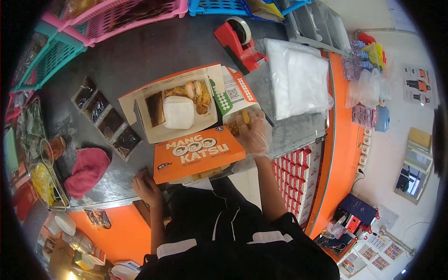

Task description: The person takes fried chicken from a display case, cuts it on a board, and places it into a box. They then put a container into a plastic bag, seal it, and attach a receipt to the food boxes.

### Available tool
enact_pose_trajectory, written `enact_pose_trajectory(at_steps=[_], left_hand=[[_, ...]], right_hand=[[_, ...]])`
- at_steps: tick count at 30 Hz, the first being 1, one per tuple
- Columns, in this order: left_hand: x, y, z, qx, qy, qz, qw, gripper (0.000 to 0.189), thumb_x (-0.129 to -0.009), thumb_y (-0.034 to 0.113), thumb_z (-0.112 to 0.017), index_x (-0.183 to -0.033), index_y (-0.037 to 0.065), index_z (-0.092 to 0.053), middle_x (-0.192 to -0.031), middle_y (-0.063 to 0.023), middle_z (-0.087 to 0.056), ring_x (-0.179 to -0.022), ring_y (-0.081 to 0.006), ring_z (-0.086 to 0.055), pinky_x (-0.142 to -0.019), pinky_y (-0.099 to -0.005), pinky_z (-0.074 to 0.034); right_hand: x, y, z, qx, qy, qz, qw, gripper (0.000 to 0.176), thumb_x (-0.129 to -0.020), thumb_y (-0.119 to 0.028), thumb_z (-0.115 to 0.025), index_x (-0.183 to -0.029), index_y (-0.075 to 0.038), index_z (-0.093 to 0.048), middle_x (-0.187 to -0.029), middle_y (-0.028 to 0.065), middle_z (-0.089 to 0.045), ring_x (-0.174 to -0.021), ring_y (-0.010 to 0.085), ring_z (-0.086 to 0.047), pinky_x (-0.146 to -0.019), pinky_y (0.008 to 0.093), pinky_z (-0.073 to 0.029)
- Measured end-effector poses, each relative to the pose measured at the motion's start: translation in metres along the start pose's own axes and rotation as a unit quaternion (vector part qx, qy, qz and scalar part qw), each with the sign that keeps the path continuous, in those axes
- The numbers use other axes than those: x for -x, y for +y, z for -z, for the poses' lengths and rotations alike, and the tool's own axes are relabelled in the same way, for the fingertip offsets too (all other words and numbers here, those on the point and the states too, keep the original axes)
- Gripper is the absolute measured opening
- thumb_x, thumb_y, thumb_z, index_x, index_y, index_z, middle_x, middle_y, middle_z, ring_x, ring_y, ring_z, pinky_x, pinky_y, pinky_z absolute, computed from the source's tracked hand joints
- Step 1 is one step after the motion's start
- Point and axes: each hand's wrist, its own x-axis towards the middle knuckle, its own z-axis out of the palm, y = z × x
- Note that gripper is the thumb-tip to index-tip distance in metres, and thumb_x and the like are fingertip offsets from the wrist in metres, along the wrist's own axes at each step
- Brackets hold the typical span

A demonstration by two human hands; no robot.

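Note:
An orange-and-white takeaway box (191, 156), its lid folded toward me, holds a white wrapped bundle (179, 113), sliced breaded cutlet (196, 92) and a dark sauce sachet (155, 108). Just right of it is a second, green-and-orange box (239, 91), partly covered by the first. My right hand (255, 135), in a clear plastic glove, pinches a golden-yellow stick of food (246, 116) over some brown crumbly food beside the boxes. My left hand (147, 187) is bare and lies at the table edge by the lid's left corner, fingers loosely bent, apparently holding nothing.
A strip of dark sauce sachets (106, 117) and a pink cloth (87, 172) lie on the left. Behind the boxes stand a red tape dispenser (240, 45) and a pink basket (116, 23). White plastic bags (301, 79) are stacked on the right.

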Motion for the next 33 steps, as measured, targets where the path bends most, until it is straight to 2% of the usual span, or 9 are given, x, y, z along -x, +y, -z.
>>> enact_pose_trajectory(at_steps=[4, 6, 13, 22, 25, 28, 30, 31, 33], left_hand=[[0.001, 0.001, 0.0, -0.005, 0.001, -0.003, 1.0, 0.012, -0.081, 0.002, -0.047, -0.09, 0.002, -0.055, -0.085, -0.0118, -0.056, -0.08, -0.0304, -0.052, -0.072, -0.039, -0.038], [0.002, -0.002, -0.001, -0.002, -0.004, 0.003, 1.0, 0.012, -0.082, 0.006, -0.049, -0.091, 0.002, -0.055, -0.086, -0.0119, -0.056, -0.081, -0.0308, -0.052, -0.073, -0.0393, -0.038], [0.005, -0.003, 0.0, -0.008, -0.027, 0.024, 0.999, 0.027, -0.084, 0.026, -0.053, -0.096, 0.002, -0.054, -0.09, -0.0123, -0.056, -0.087, -0.0324, -0.052, -0.078, -0.042, -0.038], [0.005, -0.005, -0.004, 0.0, -0.004, 0.014, 1.0, 0.028, -0.085, 0.026, -0.05, -0.096, 0.001, -0.054, -0.091, -0.0136, -0.056, -0.087, -0.0335, -0.052, -0.076, -0.0428, -0.038], [0.005, -0.003, -0.003, -0.012, -0.007, 0.014, 1.0, 0.027, -0.085, 0.025, -0.05, -0.097, 0.001, -0.054, -0.092, -0.0143, -0.056, -0.086, -0.0346, -0.051, -0.075, -0.0434, -0.038], [0.005, -0.002, -0.005, -0.018, 0.01, -0.001, 1.0, 0.027, -0.084, 0.024, -0.05, -0.096, 0.0, -0.054, -0.092, -0.0148, -0.055, -0.086, -0.0355, -0.051, -0.075, -0.0438, -0.038], [0.005, -0.002, -0.006, -0.023, 0.012, 0.001, 1.0, 0.027, -0.084, 0.023, -0.05, -0.096, 0.001, -0.054, -0.091, -0.0149, -0.055, -0.086, -0.0357, -0.05, -0.075, -0.044, -0.038], [0.006, -0.003, -0.006, -0.026, 0.013, 0.003, 1.0, 0.026, -0.083, 0.023, -0.051, -0.096, 0.001, -0.054, -0.091, -0.0151, -0.054, -0.086, -0.036, -0.05, -0.075, -0.0441, -0.038], [0.005, -0.003, -0.006, -0.026, 0.011, 0.003, 1.0, 0.026, -0.083, 0.022, -0.051, -0.096, 0.0, -0.054, -0.091, -0.0152, -0.054, -0.086, -0.0362, -0.05, -0.075, -0.0442, -0.038]], right_hand=[[0.011, 0.022, 0.006, -0.113, -0.002, -0.02, 0.993, 0.024, -0.081, -0.023, -0.058, -0.097, -0.005, -0.06, -0.102, 0.0158, -0.057, -0.088, 0.029, -0.058, -0.073, 0.036, -0.047], [0.015, 0.026, 0.01, -0.442, -0.066, -0.148, 0.882, 0.024, -0.087, -0.024, -0.055, -0.098, -0.003, -0.06, -0.102, 0.012, -0.06, -0.09, 0.0205, -0.059, -0.074, 0.0323, -0.047], [0.018, 0.014, 0.033, -0.647, -0.07, -0.176, 0.738, 0.035, -0.089, -0.027, -0.053, -0.113, -0.002, -0.048, -0.101, 0.0093, -0.058, -0.094, 0.0185, -0.055, -0.081, 0.0325, -0.045], [0.01, 0.018, 0.047, -0.831, -0.127, -0.103, 0.532, 0.039, -0.091, -0.029, -0.046, -0.12, -0.004, -0.041, -0.1, 0.0112, -0.055, -0.086, 0.0214, -0.055, -0.071, 0.0334, -0.046], [0.007, 0.015, 0.046, -0.826, -0.11, -0.097, 0.544, 0.042, -0.091, -0.031, -0.046, -0.121, -0.003, -0.039, -0.101, 0.0124, -0.054, -0.088, 0.0241, -0.055, -0.072, 0.0366, -0.046], [0.007, 0.012, 0.046, -0.747, -0.084, -0.168, 0.637, 0.04, -0.091, -0.032, -0.047, -0.118, -0.002, -0.044, -0.101, 0.0131, -0.055, -0.09, 0.0253, -0.056, -0.076, 0.0365, -0.045], [0.004, 0.019, 0.038, -0.362, -0.065, -0.055, 0.928, 0.038, -0.09, -0.032, -0.048, -0.108, 0.001, -0.049, -0.095, 0.0139, -0.056, -0.084, 0.0221, -0.058, -0.074, 0.0341, -0.047], [0.004, 0.022, 0.033, -0.363, -0.065, -0.055, 0.928, 0.038, -0.09, -0.032, -0.048, -0.108, 0.001, -0.049, -0.095, 0.0139, -0.056, -0.084, 0.0221, -0.058, -0.074, 0.0341, -0.047], [0.005, 0.026, 0.023, -0.105, 0.045, 0.093, 0.989, 0.032, -0.086, -0.027, -0.055, -0.102, 0.001, -0.055, -0.094, 0.013, -0.058, -0.082, 0.0178, -0.058, -0.071, 0.0314, -0.046]])
